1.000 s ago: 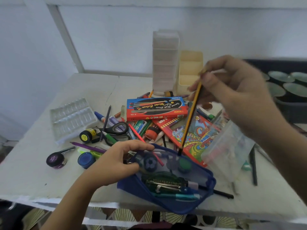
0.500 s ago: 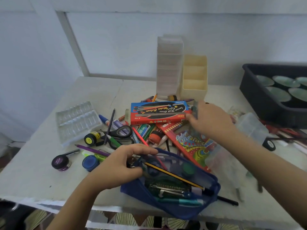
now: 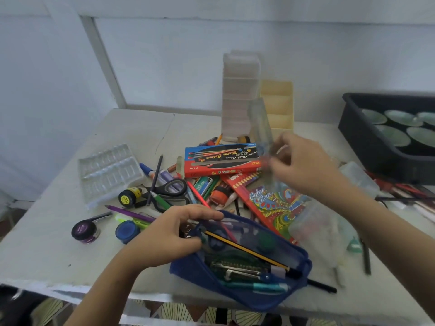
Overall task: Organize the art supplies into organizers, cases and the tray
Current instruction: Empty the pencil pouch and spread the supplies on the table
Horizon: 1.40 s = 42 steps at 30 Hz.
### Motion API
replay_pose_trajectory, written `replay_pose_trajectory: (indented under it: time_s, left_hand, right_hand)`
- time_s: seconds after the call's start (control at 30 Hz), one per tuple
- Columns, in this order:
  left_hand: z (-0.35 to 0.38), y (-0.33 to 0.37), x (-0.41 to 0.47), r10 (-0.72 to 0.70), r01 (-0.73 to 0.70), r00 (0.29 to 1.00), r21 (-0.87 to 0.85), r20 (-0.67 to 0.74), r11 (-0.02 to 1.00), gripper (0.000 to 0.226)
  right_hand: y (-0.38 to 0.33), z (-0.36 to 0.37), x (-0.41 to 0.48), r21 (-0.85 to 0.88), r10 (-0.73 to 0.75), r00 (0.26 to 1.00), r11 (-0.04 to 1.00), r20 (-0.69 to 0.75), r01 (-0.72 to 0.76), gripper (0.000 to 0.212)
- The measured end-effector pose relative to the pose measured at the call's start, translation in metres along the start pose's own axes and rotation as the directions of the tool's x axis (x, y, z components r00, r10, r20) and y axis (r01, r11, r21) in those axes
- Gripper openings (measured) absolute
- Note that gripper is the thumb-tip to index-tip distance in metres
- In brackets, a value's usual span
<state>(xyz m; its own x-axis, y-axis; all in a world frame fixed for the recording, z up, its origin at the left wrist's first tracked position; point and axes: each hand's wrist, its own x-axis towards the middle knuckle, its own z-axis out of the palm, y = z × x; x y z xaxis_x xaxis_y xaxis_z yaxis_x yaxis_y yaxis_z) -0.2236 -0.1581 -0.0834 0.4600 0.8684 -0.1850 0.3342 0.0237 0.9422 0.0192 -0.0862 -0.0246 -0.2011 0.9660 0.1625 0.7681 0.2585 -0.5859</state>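
A blue mesh pencil case (image 3: pixel 240 276) lies open at the table's front edge. Inside it are a yellow-and-black pencil (image 3: pixel 244 249), a teal pen and other tools. My left hand (image 3: pixel 169 234) grips the case's left end at the zipper. My right hand (image 3: pixel 303 165) is raised over the pile and holds a clear plastic ruler (image 3: pixel 261 123), blurred and pointing up. Below it lie a colour pencil box (image 3: pixel 270 203) and a red and blue watercolour box (image 3: pixel 221 160).
Scissors (image 3: pixel 171 189), paint jars (image 3: pixel 86 230), markers and pens crowd the table's middle. A clear palette tray (image 3: pixel 108 171) sits left. A white drawer organizer (image 3: pixel 240 95) and a cream organizer (image 3: pixel 279 102) stand at the back. A black tub (image 3: pixel 367 137) with dishes is at right.
My right hand dropped the yellow-and-black pencil into the case, reached to the pile and lifted a clear ruler. My left hand stayed on the case.
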Motion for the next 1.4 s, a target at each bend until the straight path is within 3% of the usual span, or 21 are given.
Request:
replay_pose_trajectory:
  time_s: [0.07,0.13,0.23,0.33,0.43,0.5,0.6,0.67,0.73,0.87,1.07,1.3,1.4]
  left_hand:
    - [-0.001,-0.001,0.001,0.005,-0.005,1.0,-0.001,0.005,1.0,0.05]
    - [-0.002,-0.001,0.001,0.02,-0.02,1.0,0.006,0.012,1.0,0.051]
    - [-0.005,-0.003,0.001,0.029,-0.029,0.999,0.008,0.045,1.0,0.044]
    - [-0.01,-0.006,0.0,0.024,-0.023,0.998,-0.015,0.061,1.0,0.051]
    - [-0.012,-0.007,0.0,0.008,-0.008,0.997,0.002,0.079,1.0,0.057]
    - [-0.013,-0.006,0.001,0.009,-0.011,0.997,0.026,0.08,1.0,0.056]
    - [-0.014,-0.003,0.002,0.004,-0.008,0.997,0.054,0.081,0.999,0.055]
    - [-0.014,-0.001,0.003,-0.008,0.003,0.997,0.067,0.082,0.998,0.055]
    - [-0.015,-0.001,0.004,-0.016,0.01,0.997,0.07,0.077,0.997,0.055]
    - [-0.015,0.001,0.006,-0.034,0.029,0.997,0.064,0.073,0.998,0.054]
    - [-0.016,0.002,0.007,-0.043,0.038,0.996,0.056,0.081,0.998,0.053]
    - [-0.014,-0.001,0.002,-0.002,-0.003,0.998,0.062,0.065,0.998,0.055]
    - [-0.012,-0.001,0.0,0.009,-0.011,0.998,0.04,0.054,0.999,0.058]
  right_hand:
    - [-0.02,-0.001,-0.019,0.271,-0.078,0.972,0.963,0.22,0.016,0.014]
    - [-0.032,-0.001,-0.035,0.305,-0.167,0.891,0.952,0.422,0.034,0.016]
    - [-0.038,0.0,-0.049,0.061,-0.178,0.773,0.982,0.609,0.178,0.012]
    - [-0.039,-0.001,-0.054,-0.294,-0.097,0.703,0.862,0.705,0.414,0.008]
    - [-0.041,-0.006,-0.048,-0.319,-0.055,0.685,0.855,0.727,0.408,0.011]
    - [-0.039,-0.01,-0.035,-0.196,-0.085,0.702,0.931,0.707,0.309,0.013]
    - [-0.021,-0.011,-0.001,-0.009,-0.119,0.836,0.989,0.536,0.146,0.014]
    - [0.006,-0.005,0.032,-0.144,-0.074,0.938,0.981,0.339,0.129,0.011]
    - [0.034,0.003,0.063,-0.352,-0.019,0.982,0.932,0.19,0.086,0.021]
    - [0.062,0.022,0.095,-0.472,0.025,0.988,0.88,0.153,0.051,0.034]
    - [0.071,0.037,0.104,-0.546,-0.019,0.994,0.834,0.106,0.074,0.026]
    - [0.065,0.021,0.095,-0.522,0.052,0.998,0.852,0.019,-0.034,0.019]
    - [0.049,0.004,0.079,-0.377,0.05,0.999,0.925,0.017,-0.039,0.012]
